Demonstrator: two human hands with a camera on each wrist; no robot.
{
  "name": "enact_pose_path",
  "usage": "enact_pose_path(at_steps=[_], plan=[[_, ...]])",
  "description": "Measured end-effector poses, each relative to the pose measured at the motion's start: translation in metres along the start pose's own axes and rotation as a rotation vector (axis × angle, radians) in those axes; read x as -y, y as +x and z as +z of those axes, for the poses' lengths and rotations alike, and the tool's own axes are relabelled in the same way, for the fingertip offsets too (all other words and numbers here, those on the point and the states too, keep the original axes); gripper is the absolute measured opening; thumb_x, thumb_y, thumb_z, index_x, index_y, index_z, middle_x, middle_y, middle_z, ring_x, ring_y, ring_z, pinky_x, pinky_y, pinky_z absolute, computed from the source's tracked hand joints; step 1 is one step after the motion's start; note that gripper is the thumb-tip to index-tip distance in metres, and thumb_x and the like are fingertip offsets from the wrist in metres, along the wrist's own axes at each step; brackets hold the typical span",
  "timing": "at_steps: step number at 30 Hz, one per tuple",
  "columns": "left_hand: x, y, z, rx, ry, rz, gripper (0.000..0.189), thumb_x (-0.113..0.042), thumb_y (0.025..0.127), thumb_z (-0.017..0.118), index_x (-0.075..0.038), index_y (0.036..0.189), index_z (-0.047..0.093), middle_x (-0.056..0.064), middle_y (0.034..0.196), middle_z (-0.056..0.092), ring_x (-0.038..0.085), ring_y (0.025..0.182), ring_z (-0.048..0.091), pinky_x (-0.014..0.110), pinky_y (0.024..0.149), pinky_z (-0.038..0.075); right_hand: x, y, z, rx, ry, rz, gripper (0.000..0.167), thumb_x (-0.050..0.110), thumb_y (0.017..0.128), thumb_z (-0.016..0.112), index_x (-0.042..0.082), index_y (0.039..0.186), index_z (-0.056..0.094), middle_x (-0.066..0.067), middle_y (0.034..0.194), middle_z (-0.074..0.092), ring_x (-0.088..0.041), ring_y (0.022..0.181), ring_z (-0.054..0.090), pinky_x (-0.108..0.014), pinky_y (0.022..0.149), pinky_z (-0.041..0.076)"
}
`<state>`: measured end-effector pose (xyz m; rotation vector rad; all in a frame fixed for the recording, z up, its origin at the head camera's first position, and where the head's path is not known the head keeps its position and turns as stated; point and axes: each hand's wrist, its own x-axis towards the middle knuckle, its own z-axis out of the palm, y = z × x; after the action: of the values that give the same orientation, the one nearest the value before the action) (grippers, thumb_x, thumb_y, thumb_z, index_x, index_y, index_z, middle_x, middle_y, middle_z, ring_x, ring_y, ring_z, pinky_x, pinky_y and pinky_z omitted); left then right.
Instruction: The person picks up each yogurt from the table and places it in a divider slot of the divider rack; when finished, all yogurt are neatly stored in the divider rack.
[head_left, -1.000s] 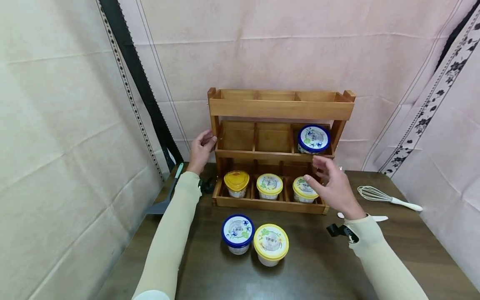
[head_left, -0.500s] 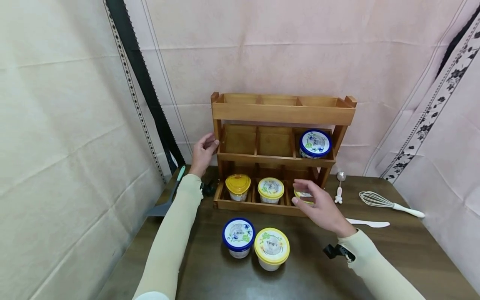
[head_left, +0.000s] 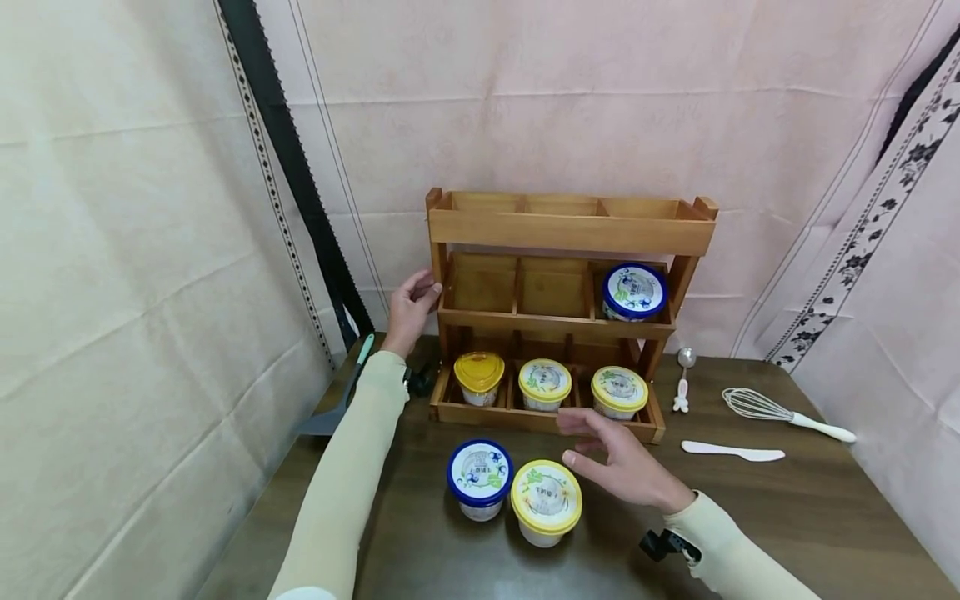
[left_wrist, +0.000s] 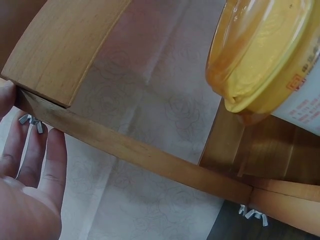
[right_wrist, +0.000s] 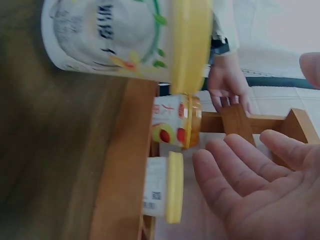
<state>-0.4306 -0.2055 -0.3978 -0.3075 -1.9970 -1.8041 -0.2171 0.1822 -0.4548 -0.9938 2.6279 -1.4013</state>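
The right hand (head_left: 618,462) holds nothing; its fingers are extended and its thumb stands apart from them, just beside the front yellow-lidded cup (head_left: 546,500) on the table (head_left: 615,550). The left hand (head_left: 411,312) pinches the left upright (left_wrist: 145,152) of the wooden rack (head_left: 573,229), thumb to one side and fingers to the other. The step in hand looks like a reach for that front cup while the rack is steadied; the next move would call for closing thumb and fingers around its sides and lifting it level.

Just left of it stands the front blue-lidded cup (head_left: 480,475), making two cups on the table. The rack has three tiers of three compartments. Its bottom tier holds three cups, one per compartment: the domed-lid cup (head_left: 478,373) at left, the middle yellow-lidded cup (head_left: 545,383) and the right yellow-lidded cup (head_left: 619,392). One shelved blue-lidded cup (head_left: 634,292) sits in the middle tier's right compartment. That counts six cups: three flat yellow lids, one amber dome, two blue.

Farther right lie one spoon (head_left: 682,387), one whisk (head_left: 780,412) and one white knife (head_left: 733,451).
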Motion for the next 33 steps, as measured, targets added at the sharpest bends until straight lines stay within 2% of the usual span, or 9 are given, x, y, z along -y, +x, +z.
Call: enact_pose_path(at_steps=[3, 5, 9, 13, 15, 18, 21, 25, 33], plan=[[0.000, 0.000, 0.001, 0.003, 0.000, -0.004, 0.049, -0.036, 0.102, 0.073, -0.018, 0.146, 0.064, 0.011, 0.140, 0.066, 0.025, 0.126, 0.062, 0.032, 0.100, 0.058, -0.002, -0.003, 0.006, 0.058, 0.015, -0.017, 0.058, 0.027, 0.101, 0.074, 0.025, 0.154, 0.048, -0.002, 0.148, 0.061, -0.031, 0.131, 0.064, -0.046, 0.103, 0.059], [0.000, -0.001, 0.000, 0.003, -0.004, -0.004, 0.048, -0.036, 0.102, 0.073, -0.018, 0.146, 0.064, 0.011, 0.140, 0.066, 0.025, 0.126, 0.062, 0.031, 0.099, 0.059, -0.004, -0.006, 0.011, 0.093, 0.012, -0.025, 0.062, 0.026, 0.099, 0.076, 0.026, 0.155, 0.047, 0.001, 0.151, 0.060, -0.029, 0.132, 0.063, -0.046, 0.105, 0.058], [0.001, -0.002, -0.001, -0.005, -0.013, -0.007, 0.048, -0.036, 0.102, 0.073, -0.017, 0.145, 0.064, 0.011, 0.139, 0.066, 0.024, 0.126, 0.062, 0.031, 0.099, 0.059, -0.010, -0.011, 0.020, 0.155, 0.028, 0.020, 0.070, 0.034, 0.093, 0.081, 0.030, 0.154, 0.048, -0.001, 0.154, 0.058, -0.024, 0.134, 0.062, -0.048, 0.107, 0.056], [0.001, -0.004, -0.002, -0.015, -0.009, -0.006, 0.048, -0.035, 0.102, 0.073, -0.017, 0.145, 0.064, 0.011, 0.139, 0.066, 0.024, 0.126, 0.062, 0.032, 0.101, 0.058, -0.014, -0.014, 0.026, 0.207, 0.064, 0.055, 0.077, 0.036, 0.089, 0.085, 0.023, 0.155, 0.047, -0.006, 0.156, 0.056, -0.022, 0.134, 0.060, -0.039, 0.104, 0.057], [0.001, -0.006, -0.003, -0.017, -0.005, -0.017, 0.047, -0.034, 0.102, 0.072, -0.018, 0.146, 0.064, 0.011, 0.140, 0.066, 0.025, 0.128, 0.061, 0.034, 0.103, 0.058, -0.016, -0.015, 0.030, 0.224, 0.072, 0.047, 0.081, 0.034, 0.088, 0.086, 0.017, 0.157, 0.046, -0.003, 0.155, 0.055, -0.019, 0.133, 0.059, -0.032, 0.103, 0.057], [0.001, -0.008, -0.006, -0.020, 0.003, -0.038, 0.047, -0.035, 0.102, 0.072, -0.020, 0.146, 0.064, 0.010, 0.141, 0.065, 0.024, 0.129, 0.061, 0.034, 0.105, 0.058, -0.018, -0.017, 0.035, 0.233, 0.047, 0.034, 0.086, 0.035, 0.086, 0.087, 0.016, 0.159, 0.044, 0.004, 0.154, 0.055, -0.014, 0.133, 0.057, -0.031, 0.106, 0.054], [0.000, -0.009, -0.007, -0.026, -0.005, -0.038, 0.048, -0.035, 0.102, 0.073, -0.018, 0.146, 0.064, 0.011, 0.141, 0.065, 0.025, 0.129, 0.061, 0.035, 0.104, 0.058, -0.020, -0.017, 0.039, 0.235, 0.001, 0.018, 0.091, 0.038, 0.083, 0.089, 0.024, 0.160, 0.043, 0.010, 0.152, 0.056, -0.012, 0.134, 0.056, -0.034, 0.110, 0.050], [0.000, -0.008, -0.006, -0.030, -0.011, -0.020, 0.048, -0.035, 0.102, 0.073, -0.016, 0.145, 0.064, 0.012, 0.139, 0.066, 0.025, 0.127, 0.061, 0.035, 0.103, 0.058, -0.022, -0.017, 0.040, 0.240, -0.023, 0.001, 0.098, 0.040, 0.079, 0.093, 0.030, 0.160, 0.040, 0.011, 0.150, 0.057, -0.012, 0.133, 0.056, -0.036, 0.111, 0.048], [0.002, -0.002, 0.002, -0.023, -0.005, -0.028, 0.048, -0.038, 0.101, 0.073, -0.018, 0.145, 0.065, 0.011, 0.140, 0.066, 0.025, 0.129, 0.061, 0.037, 0.105, 0.058, -0.020, -0.020, 0.037, 0.207, -0.023, 0.014, 0.097, 0.043, 0.078, 0.094, 0.028, 0.159, 0.042, 0.011, 0.146, 0.060, -0.010, 0.127, 0.059, -0.034, 0.108, 0.049]])
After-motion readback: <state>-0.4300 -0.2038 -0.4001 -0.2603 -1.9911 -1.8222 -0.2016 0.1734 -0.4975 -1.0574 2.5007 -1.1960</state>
